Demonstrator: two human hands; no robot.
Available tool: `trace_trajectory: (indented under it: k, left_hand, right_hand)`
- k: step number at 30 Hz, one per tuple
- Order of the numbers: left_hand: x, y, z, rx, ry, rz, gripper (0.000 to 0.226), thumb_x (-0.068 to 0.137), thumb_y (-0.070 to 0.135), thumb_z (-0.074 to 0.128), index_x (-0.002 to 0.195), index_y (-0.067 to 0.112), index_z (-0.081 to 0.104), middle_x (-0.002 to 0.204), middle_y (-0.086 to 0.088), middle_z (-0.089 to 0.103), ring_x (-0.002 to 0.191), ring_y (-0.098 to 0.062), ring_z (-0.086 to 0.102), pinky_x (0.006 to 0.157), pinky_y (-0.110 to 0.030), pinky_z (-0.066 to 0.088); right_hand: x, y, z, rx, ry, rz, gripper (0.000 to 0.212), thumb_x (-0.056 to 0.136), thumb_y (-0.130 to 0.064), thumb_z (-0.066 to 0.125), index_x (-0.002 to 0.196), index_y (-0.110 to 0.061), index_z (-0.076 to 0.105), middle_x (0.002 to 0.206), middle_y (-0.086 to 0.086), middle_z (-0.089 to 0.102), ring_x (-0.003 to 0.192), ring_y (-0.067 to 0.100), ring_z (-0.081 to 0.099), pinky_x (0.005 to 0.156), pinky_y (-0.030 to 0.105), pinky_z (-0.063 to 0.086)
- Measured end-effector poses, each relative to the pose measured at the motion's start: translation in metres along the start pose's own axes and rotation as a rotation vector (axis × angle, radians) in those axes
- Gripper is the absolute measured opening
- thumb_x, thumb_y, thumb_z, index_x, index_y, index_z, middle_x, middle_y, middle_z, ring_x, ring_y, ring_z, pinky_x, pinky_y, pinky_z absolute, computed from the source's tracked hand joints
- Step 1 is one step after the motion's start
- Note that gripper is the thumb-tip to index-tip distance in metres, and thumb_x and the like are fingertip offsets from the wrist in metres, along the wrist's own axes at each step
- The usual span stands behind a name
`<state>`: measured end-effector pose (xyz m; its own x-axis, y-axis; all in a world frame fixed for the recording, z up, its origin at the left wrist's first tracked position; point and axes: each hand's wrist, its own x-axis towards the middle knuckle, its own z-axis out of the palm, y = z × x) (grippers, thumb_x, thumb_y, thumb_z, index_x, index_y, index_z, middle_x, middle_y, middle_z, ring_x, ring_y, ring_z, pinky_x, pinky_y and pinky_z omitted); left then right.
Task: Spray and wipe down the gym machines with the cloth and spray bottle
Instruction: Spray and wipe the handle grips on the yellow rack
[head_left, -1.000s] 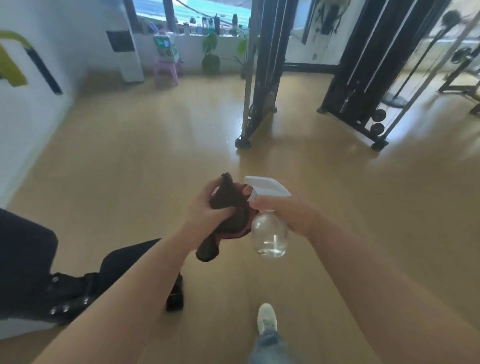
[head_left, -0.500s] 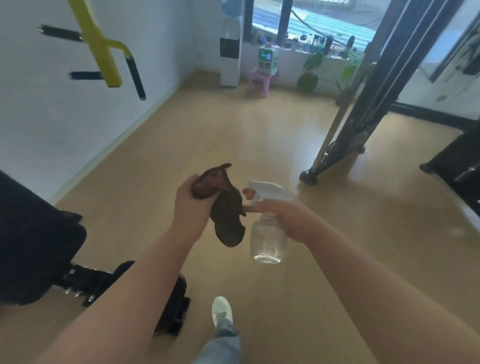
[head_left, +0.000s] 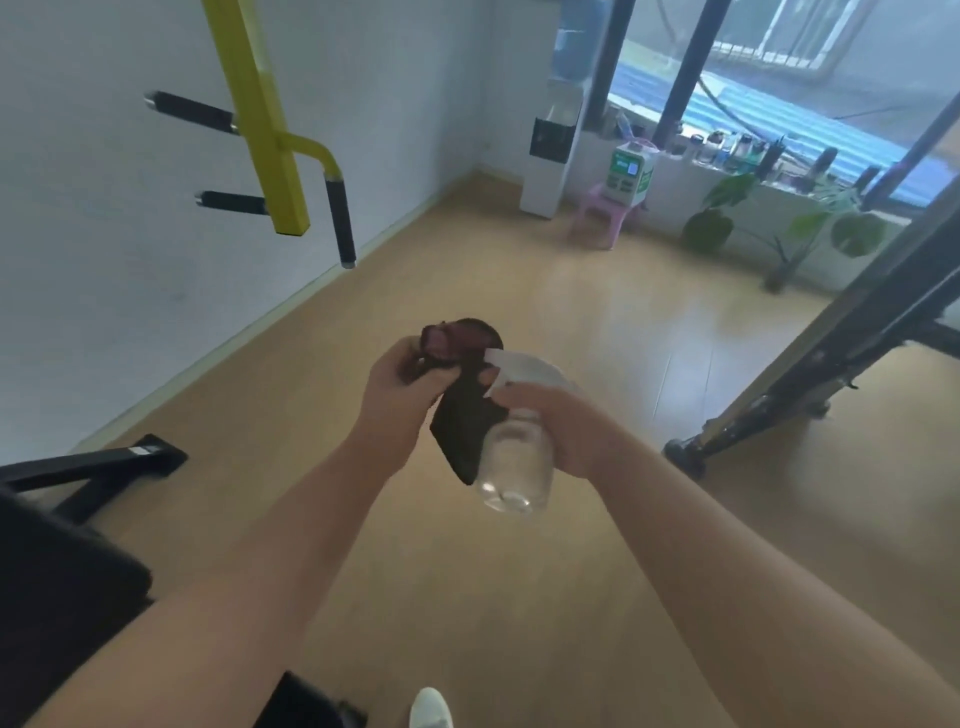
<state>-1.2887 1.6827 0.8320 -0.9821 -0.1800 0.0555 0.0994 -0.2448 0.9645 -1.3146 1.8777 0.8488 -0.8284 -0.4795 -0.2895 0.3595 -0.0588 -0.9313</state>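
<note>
Head view: left hand (head_left: 402, 387) grips one dark cloth (head_left: 462, 415); right hand (head_left: 553, 426) grips one spray bottle (head_left: 514, 467).

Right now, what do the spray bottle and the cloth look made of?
The spray bottle: clear, glossy body, plastic or glass, can't tell which; the floor shows through it. Its trigger head is opaque white, likely plastic. The cloth: soft dark maroon fabric, matte; it crumples and hangs limp from the left hand.
</note>
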Motion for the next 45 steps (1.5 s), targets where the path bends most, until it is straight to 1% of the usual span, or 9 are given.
trace_trajectory:
  k: [6,10,12,15,19,23,26,37,45]
  left_hand:
    - [0.067,-0.004,-0.025,0.149,-0.074,0.096,0.032,0.096,0.039,0.06,0.087,0.018,0.083,0.097,-0.003,0.078,0.098,-0.021,0.07,0.1,-0.04,0.054]
    - [0.119,-0.009,-0.029,0.414,0.157,0.035,0.007,0.091,0.022,0.078,0.085,0.02,0.078,0.087,0.008,0.076,0.089,-0.009,0.071,0.088,-0.037,0.055]
    - [0.148,-0.008,-0.032,0.427,0.294,-0.033,0.023,0.081,0.023,0.084,0.099,0.022,0.069,0.095,0.007,0.076,0.094,-0.011,0.072,0.086,-0.035,0.057]
    - [0.184,0.0,-0.036,0.127,0.346,-0.108,0.057,0.071,0.025,0.092,0.119,0.015,0.064,0.113,-0.007,0.075,0.106,-0.025,0.073,0.09,-0.046,0.062]
    - [0.226,0.018,-0.029,-0.16,0.482,-0.115,0.013,0.092,0.013,0.069,0.104,0.015,0.071,0.095,-0.005,0.08,0.091,-0.018,0.077,0.075,-0.037,0.064]
    - [0.259,0.012,-0.051,-0.301,0.779,-0.137,0.022,0.102,0.0,0.054,0.097,0.018,0.065,0.099,-0.004,0.074,0.094,-0.018,0.071,0.088,-0.053,0.058]
    - [0.272,-0.004,-0.082,-0.402,0.911,-0.24,0.032,0.099,0.002,0.061,0.126,0.019,0.061,0.124,-0.012,0.07,0.118,-0.029,0.065,0.094,-0.062,0.056]
    - [0.342,0.0,-0.16,-0.434,0.751,-0.289,0.037,0.099,0.014,0.068,0.133,0.02,0.055,0.129,-0.009,0.066,0.118,-0.027,0.062,0.099,-0.06,0.054]
    - [0.388,0.003,-0.181,-0.022,0.456,-0.196,0.014,0.103,0.023,0.06,0.109,0.032,0.068,0.111,0.004,0.075,0.119,-0.02,0.065,0.114,-0.049,0.045]
  right_hand:
    - [0.113,-0.034,-0.016,0.197,0.096,-0.092,0.042,0.078,-0.011,0.078,0.12,-0.009,0.071,0.113,0.022,0.073,0.101,0.038,0.071,0.086,0.049,0.059]
    - [0.176,-0.058,-0.012,0.155,-0.03,-0.068,0.031,0.075,-0.015,0.072,0.106,-0.014,0.072,0.103,0.016,0.075,0.097,0.031,0.072,0.087,0.047,0.058]
    - [0.21,-0.069,-0.011,0.107,-0.147,-0.01,0.041,0.073,-0.019,0.074,0.112,-0.008,0.068,0.106,0.02,0.072,0.098,0.033,0.07,0.088,0.048,0.057]
    - [0.253,-0.087,-0.003,0.017,-0.328,0.031,0.055,0.063,-0.026,0.081,0.112,-0.006,0.066,0.105,0.021,0.066,0.094,0.034,0.065,0.08,0.044,0.056]
    - [0.308,-0.116,0.008,-0.115,-0.384,-0.009,0.046,0.064,-0.023,0.078,0.108,-0.011,0.071,0.102,0.015,0.068,0.094,0.029,0.067,0.077,0.041,0.056]
    - [0.356,-0.13,0.015,-0.279,-0.31,-0.024,0.021,0.078,-0.013,0.078,0.093,-0.029,0.079,0.101,0.005,0.068,0.087,0.021,0.067,0.071,0.035,0.058]
    - [0.385,-0.128,0.021,-0.466,-0.266,-0.039,0.018,0.082,-0.014,0.076,0.097,-0.023,0.074,0.089,-0.003,0.066,0.08,0.016,0.063,0.07,0.031,0.053]
    - [0.44,-0.125,0.052,-0.716,-0.045,-0.121,0.009,0.086,-0.011,0.071,0.094,-0.007,0.072,0.075,0.0,0.061,0.068,0.018,0.054,0.064,0.029,0.044]
    - [0.46,-0.124,0.073,-0.593,0.155,-0.068,0.005,0.086,-0.007,0.072,0.09,-0.009,0.073,0.076,0.0,0.063,0.069,0.018,0.057,0.067,0.033,0.048]
